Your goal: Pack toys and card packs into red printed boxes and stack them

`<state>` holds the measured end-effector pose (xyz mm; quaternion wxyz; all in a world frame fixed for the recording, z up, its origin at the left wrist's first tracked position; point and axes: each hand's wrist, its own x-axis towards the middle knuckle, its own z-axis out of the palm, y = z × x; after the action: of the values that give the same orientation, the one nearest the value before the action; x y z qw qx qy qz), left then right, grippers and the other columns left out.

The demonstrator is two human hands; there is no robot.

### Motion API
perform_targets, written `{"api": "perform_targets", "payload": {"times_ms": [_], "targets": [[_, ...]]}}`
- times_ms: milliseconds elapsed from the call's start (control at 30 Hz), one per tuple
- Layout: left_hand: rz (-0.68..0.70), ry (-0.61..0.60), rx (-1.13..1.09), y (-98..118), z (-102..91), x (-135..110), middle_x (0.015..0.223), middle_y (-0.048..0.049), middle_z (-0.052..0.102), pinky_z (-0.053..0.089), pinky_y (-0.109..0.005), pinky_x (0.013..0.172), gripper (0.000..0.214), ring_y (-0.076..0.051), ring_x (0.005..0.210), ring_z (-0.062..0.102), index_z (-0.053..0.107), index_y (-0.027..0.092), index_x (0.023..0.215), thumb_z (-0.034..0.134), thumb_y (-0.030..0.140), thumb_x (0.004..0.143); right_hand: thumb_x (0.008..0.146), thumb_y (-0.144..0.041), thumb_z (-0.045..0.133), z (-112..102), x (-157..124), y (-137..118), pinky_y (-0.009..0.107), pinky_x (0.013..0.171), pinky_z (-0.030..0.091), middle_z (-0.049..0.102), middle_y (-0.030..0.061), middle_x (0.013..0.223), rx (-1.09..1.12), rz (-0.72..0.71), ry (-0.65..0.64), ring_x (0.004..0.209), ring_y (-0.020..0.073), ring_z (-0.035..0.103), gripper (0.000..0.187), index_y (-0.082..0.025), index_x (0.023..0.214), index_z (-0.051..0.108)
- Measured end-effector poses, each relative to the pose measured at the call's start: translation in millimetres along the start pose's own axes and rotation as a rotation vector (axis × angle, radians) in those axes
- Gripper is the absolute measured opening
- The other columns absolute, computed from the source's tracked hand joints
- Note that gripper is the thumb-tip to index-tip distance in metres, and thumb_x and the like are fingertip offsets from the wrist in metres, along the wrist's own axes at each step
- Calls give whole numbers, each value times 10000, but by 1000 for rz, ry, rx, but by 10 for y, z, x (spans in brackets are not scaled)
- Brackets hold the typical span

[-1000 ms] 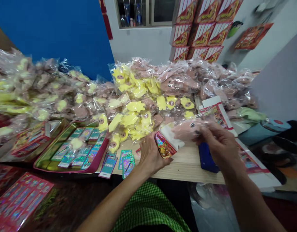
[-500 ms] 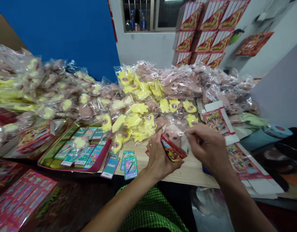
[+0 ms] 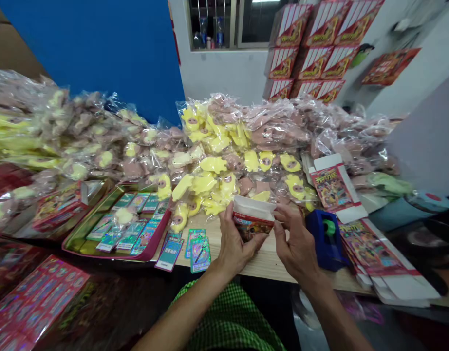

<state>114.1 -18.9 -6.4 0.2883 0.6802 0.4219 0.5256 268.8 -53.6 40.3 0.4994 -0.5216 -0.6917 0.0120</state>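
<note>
A small red printed box (image 3: pixel 252 218) with a white open top flap is held over the wooden table's front edge. My left hand (image 3: pixel 234 243) wraps round its left side and bottom. My right hand (image 3: pixel 296 239) grips its right side, thumb and forefinger at the flap. The pink bagged toy seen earlier is out of sight, hidden inside the box or behind the flap. Just right of my right hand sits a blue tape dispenser (image 3: pixel 326 238) with a green roll.
Heaps of bagged pink and yellow toys (image 3: pixel 217 146) cover the table behind. A red tray of cards (image 3: pixel 118 222) lies left, loose cards (image 3: pixel 197 251) beside it. Flat box blanks (image 3: pixel 370 248) stack at the right. Red cartons (image 3: pixel 312 48) pile by the wall.
My right hand brought the pink bagged toy from the right to the box and pushed it in. Both hands have since closed on the box's sides; the toy no longer shows.
</note>
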Motion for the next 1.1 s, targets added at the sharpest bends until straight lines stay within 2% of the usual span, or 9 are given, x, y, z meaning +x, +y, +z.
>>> {"api": "perform_targets", "payload": {"times_ms": [133,300,400,467,600,667,833,967,1100], "targets": [[136,56,-44,-122,-70,-10,1386,-148,548,555,-419,1027,618,-248,1223,622,257,263,1566,558,323,1029,1036,-152,493,113,-65,183,332,840,589,644,100,1182,17,-38,68,1051,233,684,288,-226,1314,519],[478,140,92,-318,-197,71,1281,-113,652,595,-359,975,526,-222,1185,670,384,260,1524,573,266,1032,1033,-101,474,-48,87,172,344,881,554,619,102,1089,-23,-187,-92,1045,237,645,164,-211,1103,573],[593,184,111,-374,-254,89,1237,-115,677,608,-348,937,539,-223,1163,685,406,251,1513,612,263,1016,1037,-99,467,-133,178,114,336,864,546,611,109,1087,-24,-228,-182,1024,233,640,142,-200,1056,565],[566,197,61,-341,-253,85,1229,-118,685,605,-345,929,477,-223,1150,690,466,236,1467,614,282,1016,1039,-95,465,-139,199,87,305,791,544,621,83,1023,-3,-213,-228,922,208,650,147,-201,1061,564],[191,342,-136,-158,-167,73,1082,-60,718,585,-274,872,211,-154,988,713,632,215,1235,565,262,1040,1037,-91,467,-67,152,54,322,832,551,658,101,1074,1,-193,-193,981,223,666,209,-181,1196,570],[87,401,-210,-83,-127,78,1027,-38,716,565,-258,885,141,-136,968,703,668,211,1126,563,252,1042,1033,-91,479,-35,107,39,330,865,554,669,113,1120,-13,-179,-150,1025,230,669,244,-175,1244,570],[132,283,-313,-22,-155,115,1014,-52,690,532,-277,882,180,-159,975,667,671,195,968,563,320,1039,1019,-102,514,-32,18,16,304,861,557,676,84,1108,7,-142,-111,1032,220,669,211,-214,1165,618],[6,196,-476,-3,-224,149,936,-12,647,504,-245,766,177,-137,825,618,639,236,1167,609,307,1008,1009,-117,526,-48,12,32,287,771,571,656,78,1150,119,-50,-85,889,188,670,426,-225,1418,474],[84,57,-500,2,-271,146,1039,-63,638,492,-334,915,230,-210,1017,612,714,212,1003,575,396,1006,1024,-113,488,-138,72,26,315,844,549,647,88,1140,71,-157,-170,1007,215,663,242,-221,1229,555]]}}
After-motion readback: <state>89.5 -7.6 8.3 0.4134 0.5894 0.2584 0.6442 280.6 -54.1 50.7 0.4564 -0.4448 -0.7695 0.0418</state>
